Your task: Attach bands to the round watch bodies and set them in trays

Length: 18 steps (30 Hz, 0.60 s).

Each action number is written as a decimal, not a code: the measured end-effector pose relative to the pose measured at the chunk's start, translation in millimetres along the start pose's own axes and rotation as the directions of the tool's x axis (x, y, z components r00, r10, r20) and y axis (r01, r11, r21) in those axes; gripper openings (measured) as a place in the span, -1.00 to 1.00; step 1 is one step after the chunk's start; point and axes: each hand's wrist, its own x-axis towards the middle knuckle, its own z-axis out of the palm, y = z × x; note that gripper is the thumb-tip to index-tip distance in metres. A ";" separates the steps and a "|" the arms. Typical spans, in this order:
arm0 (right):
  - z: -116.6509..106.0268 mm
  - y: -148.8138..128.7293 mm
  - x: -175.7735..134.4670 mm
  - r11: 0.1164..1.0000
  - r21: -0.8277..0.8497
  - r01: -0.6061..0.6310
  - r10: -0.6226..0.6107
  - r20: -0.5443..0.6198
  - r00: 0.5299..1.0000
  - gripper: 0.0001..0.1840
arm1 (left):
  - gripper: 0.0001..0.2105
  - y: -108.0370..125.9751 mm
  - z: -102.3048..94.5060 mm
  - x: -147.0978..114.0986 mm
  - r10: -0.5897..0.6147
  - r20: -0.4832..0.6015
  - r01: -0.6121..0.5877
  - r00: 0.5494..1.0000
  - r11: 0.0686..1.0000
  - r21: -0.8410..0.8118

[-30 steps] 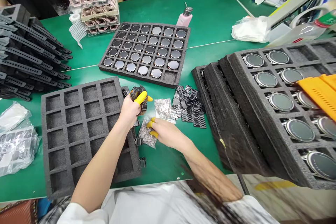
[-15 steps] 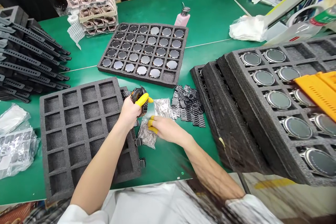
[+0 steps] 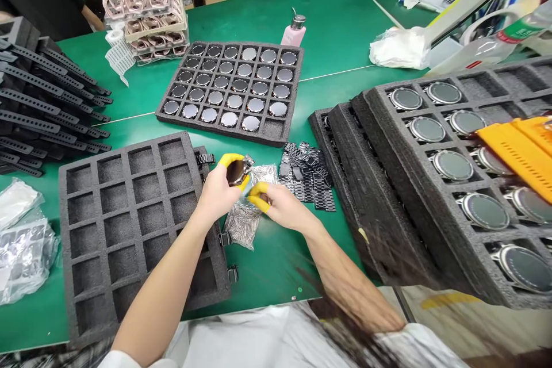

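Watch (image 3: 236,172) is held by the left hand (image 3: 218,192), near the right hand (image 3: 282,204) (fingers bunched; I cannot tell whether they hold anything). A bag of metal pins (image 3: 242,225) lies between the wrists.

Bright, even light; the bag of metal pins (image 3: 244,227) glints; the right forearm (image 3: 353,293) looks smeared, perhaps stretched.

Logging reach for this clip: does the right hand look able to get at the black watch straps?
Probably yes: the right hand is close beside the black watch straps, and nothing else covers them. Whether the hand's grip holds something small is unclear.
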 end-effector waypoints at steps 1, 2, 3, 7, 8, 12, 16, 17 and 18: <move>-0.1 0.3 -0.2 0.992 0.121 -0.017 0.029 -0.096 0.995 -0.84 | -0.55 0.6 -0.4 -1.6 0.022 0.015 -0.023 1.000 0.998 0.062; 0.2 0.0 -0.3 0.971 0.237 -0.016 0.067 -0.209 0.976 -0.80 | -0.50 1.6 -0.7 -3.1 0.039 0.029 -0.042 0.999 0.992 0.122; 0.9 -1.0 0.0 0.940 0.341 0.004 0.111 -0.319 0.941 -0.76 | -0.47 2.8 -0.6 -4.4 0.051 0.045 -0.058 0.998 0.982 0.178; 4.0 -6.7 4.3 0.771 0.626 0.121 0.263 -0.485 0.834 -0.53 | -0.43 4.2 1.4 -7.1 0.131 0.086 -0.151 0.988 0.943 0.297; 4.1 -7.7 6.1 0.723 0.681 0.119 0.289 -0.454 0.843 -0.48 | -0.43 3.4 1.8 -7.2 0.159 0.089 -0.179 0.983 0.933 0.313; 2.1 -10.8 12.5 0.565 0.819 0.100 0.363 -0.355 0.861 -0.43 | -0.42 -0.1 1.7 -7.0 0.231 0.084 -0.246 0.969 0.901 0.358; 4.8 -16.2 14.6 0.484 0.868 0.109 0.359 -0.311 0.880 -0.48 | -0.40 -0.6 1.5 -7.9 0.229 0.101 -0.250 0.968 0.891 0.378; 6.4 -17.4 14.7 0.473 0.875 0.103 0.353 -0.296 0.888 -0.48 | -0.38 -0.3 1.6 -8.1 0.222 0.105 -0.246 0.969 0.890 0.385; 8.0 -18.2 14.8 0.462 0.882 0.095 0.348 -0.279 0.895 -0.46 | -0.37 0.2 1.7 -8.2 0.216 0.111 -0.242 0.970 0.887 0.393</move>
